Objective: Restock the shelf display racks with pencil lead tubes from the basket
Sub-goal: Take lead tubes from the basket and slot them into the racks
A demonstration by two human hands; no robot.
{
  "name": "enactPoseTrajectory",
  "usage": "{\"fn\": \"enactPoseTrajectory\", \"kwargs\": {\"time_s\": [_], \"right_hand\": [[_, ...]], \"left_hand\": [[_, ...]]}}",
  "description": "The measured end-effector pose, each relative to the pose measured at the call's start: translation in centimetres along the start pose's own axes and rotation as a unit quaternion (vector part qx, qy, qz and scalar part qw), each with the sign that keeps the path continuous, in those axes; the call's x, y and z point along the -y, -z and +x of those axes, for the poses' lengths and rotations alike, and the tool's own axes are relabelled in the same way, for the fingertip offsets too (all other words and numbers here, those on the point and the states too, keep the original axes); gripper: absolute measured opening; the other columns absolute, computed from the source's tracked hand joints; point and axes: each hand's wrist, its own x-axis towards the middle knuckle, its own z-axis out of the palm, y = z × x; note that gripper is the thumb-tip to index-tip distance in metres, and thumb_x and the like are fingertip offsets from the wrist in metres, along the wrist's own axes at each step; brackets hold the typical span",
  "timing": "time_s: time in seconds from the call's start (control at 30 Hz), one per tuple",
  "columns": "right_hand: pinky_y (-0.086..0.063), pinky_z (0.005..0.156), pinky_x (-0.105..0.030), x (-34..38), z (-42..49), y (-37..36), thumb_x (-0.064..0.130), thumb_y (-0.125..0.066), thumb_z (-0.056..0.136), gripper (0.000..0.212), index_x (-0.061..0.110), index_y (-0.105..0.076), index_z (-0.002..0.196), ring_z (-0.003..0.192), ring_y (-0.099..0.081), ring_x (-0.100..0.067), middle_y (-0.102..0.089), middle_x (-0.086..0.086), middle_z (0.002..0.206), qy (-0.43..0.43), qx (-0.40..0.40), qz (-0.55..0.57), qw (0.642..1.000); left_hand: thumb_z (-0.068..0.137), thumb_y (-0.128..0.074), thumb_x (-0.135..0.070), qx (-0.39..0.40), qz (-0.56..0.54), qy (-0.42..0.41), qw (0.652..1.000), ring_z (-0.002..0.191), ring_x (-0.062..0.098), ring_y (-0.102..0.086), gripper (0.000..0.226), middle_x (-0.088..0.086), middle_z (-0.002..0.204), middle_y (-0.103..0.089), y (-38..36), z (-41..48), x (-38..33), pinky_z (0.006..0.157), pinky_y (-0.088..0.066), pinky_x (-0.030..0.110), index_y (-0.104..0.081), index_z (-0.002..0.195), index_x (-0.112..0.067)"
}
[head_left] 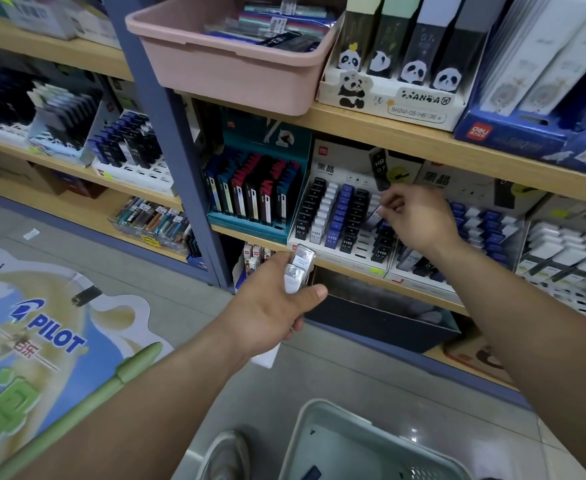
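grey glossy floor [187,313] tiles run up to pale wooden shelves [371,129] held by a blue-grey metal post [166,133]. on the near left a big floor sticker [52,327] reads "pilot" in blue, with a green pen drawn along its edge. a pink plastic tub [222,71] of packets sits on the upper shelf, its corner hanging past the edge. right of it a white card panda box [419,105] reads "sh241-05 hb 36", and further right a blue box [506,133] carries a red "deli" mark.

on the middle shelf a white slotted rack [340,258] holds rows of small square black, white and blue tubes stamped "hb 0.7". the left hand [277,306], low in front of the shelf, grips a bunch of clear-and-white tubes [298,271], thumb across them. the right hand [412,216] is well apart, over the rack, fingertips drawn together by a pale tube; i cannot tell whether they grip it. a grey plastic basket [305,427] stands near on the floor beside a shoe [227,455].
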Motion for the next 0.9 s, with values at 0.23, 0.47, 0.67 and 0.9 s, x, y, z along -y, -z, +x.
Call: {"fn": "enactPoseTrajectory", "kwargs": {"time_s": [0.23, 0.47, 0.67, 0.9], "right_hand": [[-0.056, 0.079, -0.04, 1.0, -0.1, 0.2, 0.025, -0.066, 0.094, 0.006, 0.026, -0.071, 0.097, 0.095, -0.063, -0.026, -0.072, 0.001, 0.099, 0.031, 0.031, -0.1, 0.994], [-0.042, 0.103, -0.038, 1.4, -0.5, 0.3, 0.032, -0.06, 0.096, 0.038, 0.02, -0.063, 0.132, 0.128, -0.046, -0.032, -0.052, -0.012, 0.138, 0.052, 0.113, -0.156, 0.98], [-0.052, 0.081, -0.025, 7.3, -7.2, 2.8, 0.029, -0.063, 0.096, 0.02, 0.026, -0.071, 0.114, 0.088, -0.066, -0.008, -0.07, 0.007, 0.1, 0.054, 0.113, 0.181, 0.975], [-0.055, 0.068, -0.031, 8.4, -10.4, 5.4, 0.021, -0.072, 0.09, 0.011, 0.017, -0.073, 0.1, 0.07, -0.063, -0.016, -0.069, -0.009, 0.09, 0.007, 0.178, 0.317, 0.931]], "left_hand": [[0.096, -0.065, -0.026, -0.021, 0.027, -0.02, 0.999, 0.051, 0.005, -0.052, 0.038, -0.003, 0.075, -0.058, 0.2, 0.0, -0.1, 0.049, -0.046, 0.019, -0.051, 0.131, -0.022], [0.096, -0.065, -0.026, -0.014, 0.036, -0.025, 0.999, 0.054, 0.007, -0.055, 0.034, 0.0, 0.084, -0.06, 0.2, 0.1, -0.4, 0.051, -0.047, 0.021, -0.052, 0.128, -0.024], [0.098, -0.062, -0.023, 0.009, 0.032, -0.036, 0.999, 0.055, 0.009, -0.058, 0.025, -0.001, 0.087, -0.062, -0.9, 0.3, -0.9, 0.05, -0.046, 0.023, -0.054, 0.121, -0.026], [0.097, -0.063, -0.016, 0.076, 0.026, -0.074, 0.994, 0.06, 0.016, -0.065, 0.027, 0.003, 0.087, -0.073, -3.3, -0.3, -2.3, 0.056, -0.05, 0.029, -0.054, 0.121, -0.024]]}}
